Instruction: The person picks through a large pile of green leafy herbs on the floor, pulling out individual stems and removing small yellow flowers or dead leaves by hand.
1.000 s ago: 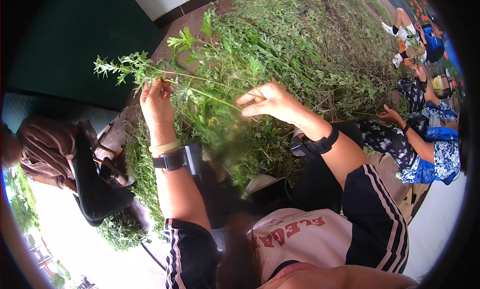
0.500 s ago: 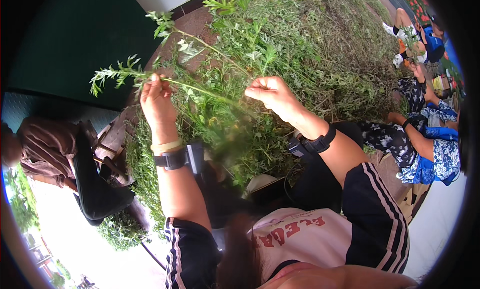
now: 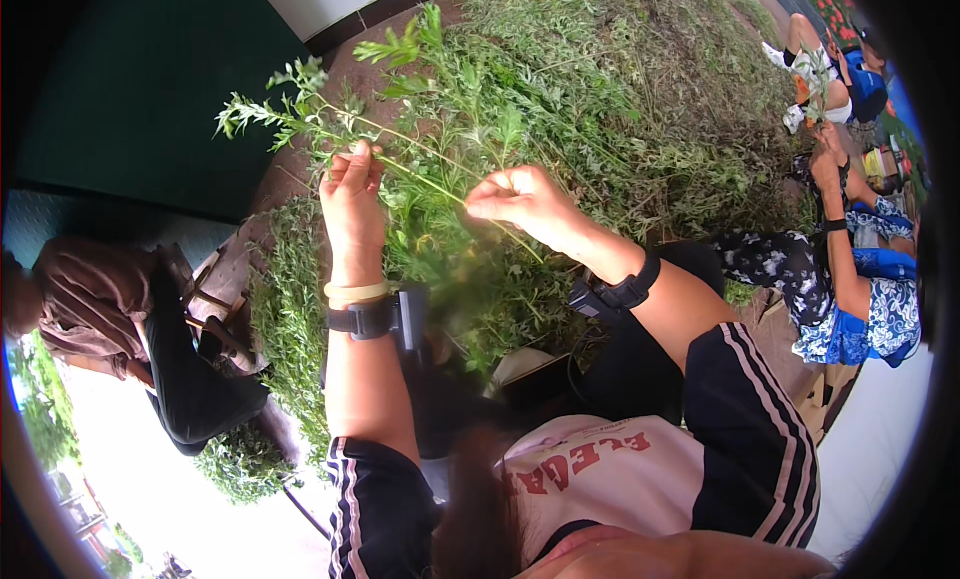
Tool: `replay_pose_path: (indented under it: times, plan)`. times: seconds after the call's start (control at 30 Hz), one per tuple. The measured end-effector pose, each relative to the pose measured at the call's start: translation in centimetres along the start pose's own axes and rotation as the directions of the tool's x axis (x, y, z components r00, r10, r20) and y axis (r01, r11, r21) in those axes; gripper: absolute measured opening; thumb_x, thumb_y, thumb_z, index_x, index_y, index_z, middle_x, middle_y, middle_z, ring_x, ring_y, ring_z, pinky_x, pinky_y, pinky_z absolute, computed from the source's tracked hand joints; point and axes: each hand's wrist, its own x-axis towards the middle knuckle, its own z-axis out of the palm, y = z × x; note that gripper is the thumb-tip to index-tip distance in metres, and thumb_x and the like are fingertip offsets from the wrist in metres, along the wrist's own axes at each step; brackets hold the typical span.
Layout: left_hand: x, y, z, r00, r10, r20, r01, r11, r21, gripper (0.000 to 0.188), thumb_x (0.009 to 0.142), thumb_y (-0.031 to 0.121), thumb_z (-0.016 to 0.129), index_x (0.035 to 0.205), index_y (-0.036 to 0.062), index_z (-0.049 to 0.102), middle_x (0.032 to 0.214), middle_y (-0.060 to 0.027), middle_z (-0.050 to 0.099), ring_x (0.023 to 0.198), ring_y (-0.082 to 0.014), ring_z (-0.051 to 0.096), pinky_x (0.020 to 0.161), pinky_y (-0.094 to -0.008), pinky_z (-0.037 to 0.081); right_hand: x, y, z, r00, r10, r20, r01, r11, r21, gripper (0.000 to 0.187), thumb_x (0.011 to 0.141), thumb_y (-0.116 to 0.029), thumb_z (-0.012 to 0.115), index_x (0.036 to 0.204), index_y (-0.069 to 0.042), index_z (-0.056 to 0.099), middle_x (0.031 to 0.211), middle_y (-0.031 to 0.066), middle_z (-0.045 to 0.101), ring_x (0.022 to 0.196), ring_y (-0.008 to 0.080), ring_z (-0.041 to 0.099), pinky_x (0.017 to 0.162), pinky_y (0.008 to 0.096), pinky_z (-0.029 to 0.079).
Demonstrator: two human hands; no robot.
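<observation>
Stems [image 3: 420, 181] in both hands [image 3: 352, 201], over leafy heap [image 3: 610, 109]

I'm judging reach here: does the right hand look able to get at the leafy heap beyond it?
Probably yes: nothing visible stands between the right hand and the leafy heap, though that hand seems to pinch a thin stem, which may hinder a grab.

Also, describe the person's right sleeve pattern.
The right sleeve is dark with pale lengthwise stripes, best in the head view.
</observation>
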Motion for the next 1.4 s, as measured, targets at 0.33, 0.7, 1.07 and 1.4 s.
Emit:
replay_pose_path:
  times: [0.33,0.7,1.07,1.4]
  plan:
    - [0.3,1.4,-1.0,0.997,0.075,-0.036,-0.076,0.997,-0.016,0.007,0.078,0.011,0.055,0.073,0.0075,0.053,0.067,0.0012,0.053,0.057,-0.0051,0.043,0.055,-0.0174,0.033,-0.3,0.0,-0.4,0.972,-0.102,-0.212,0.103,0.995,-0.006,0.021,0.079,-0.024,0.055,0.073,-0.004,0.059,0.056,-0.0071,0.046,0.046,0.0001,0.033,0.04,0.0171,0.024]
    - [0.4,1.6,-1.2,0.994,0.007,-0.108,-0.01,0.999,-0.034,0.004,0.079,0.008,0.053,0.078,0.0051,0.05,0.074,-0.0054,0.055,0.063,-0.0169,0.057,0.056,-0.0289,0.053,-0.2,1.8,-0.5,0.988,-0.146,-0.043,0.15,0.984,0.095,0.028,0.088,-0.025,0.038,0.088,-0.001,0.053,0.068,-0.0016,0.05,0.061,0.005,0.046,0.053,0.0189,0.038]
    - [0.8,2.4,-1.1,0.972,0.129,-0.194,-0.136,0.99,-0.022,0.013,0.079,0.011,0.055,0.085,0.0029,0.047,0.076,-0.004,0.051,0.061,-0.0138,0.053,0.057,-0.0282,0.05,-1.0,1.5,0.4,0.996,0.028,0.086,-0.046,0.976,0.213,0.024,0.086,-0.028,0.042,0.08,-0.008,0.054,0.063,-0.0071,0.04,0.052,0.0018,0.033,0.046,0.0151,0.028]
    - [1.6,2.2,-2.6,0.954,0.197,-0.227,-0.168,0.976,0.141,0.012,0.073,0.007,0.061,0.079,-0.0003,0.054,0.063,-0.0028,0.053,0.048,-0.008,0.048,0.046,-0.0208,0.046,-1.2,1.6,-0.1,0.996,0.015,0.091,-0.038,0.964,0.263,0.024,0.086,-0.029,0.042,0.079,-0.009,0.052,0.062,-0.0077,0.036,0.052,0.0009,0.03,0.044,0.0153,0.024]
